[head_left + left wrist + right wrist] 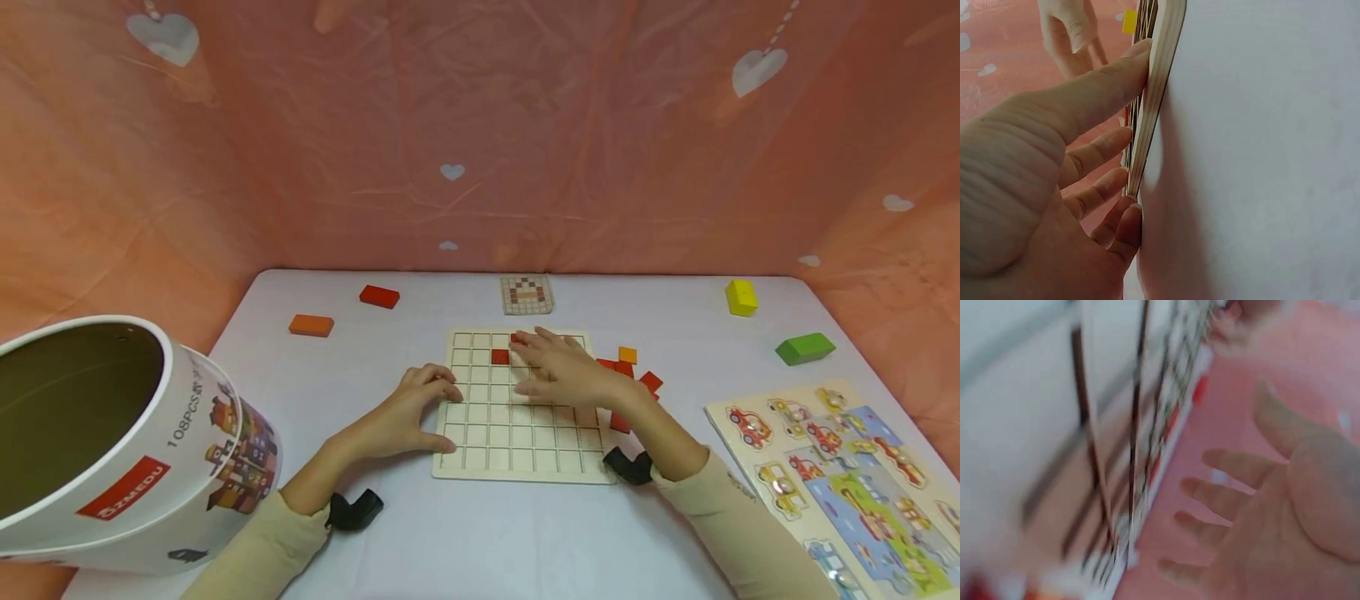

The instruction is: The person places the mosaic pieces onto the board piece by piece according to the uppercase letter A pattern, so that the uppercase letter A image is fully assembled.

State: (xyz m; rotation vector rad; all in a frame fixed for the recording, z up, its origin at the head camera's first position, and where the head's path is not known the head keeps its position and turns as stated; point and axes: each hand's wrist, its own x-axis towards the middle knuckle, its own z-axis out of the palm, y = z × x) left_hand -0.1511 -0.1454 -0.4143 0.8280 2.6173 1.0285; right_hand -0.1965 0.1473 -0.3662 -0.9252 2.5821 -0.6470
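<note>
A pale wooden grid board (498,458) lies on the white table. At its left edge rests my left hand (405,417); the left wrist view shows the thumb and fingertips touching the board's side (1159,75). Over the upper right of the board hovers my right hand (566,367), its fingers spread and nothing seen in it. A red square tile (500,357) sits in a cell near the top, and another red tile (516,338) shows partly behind the right fingers. Just right of the board, loose red tiles (650,382) lie near an orange tile (627,355), partly hidden by the right arm.
Behind the board lies a small pattern card (527,296). Red (379,297) and orange blocks (311,325) are at the back left, yellow (742,297) and green blocks (805,349) at the right. A large white bucket (187,492) stands left; a vehicle puzzle board (780,450) lies right.
</note>
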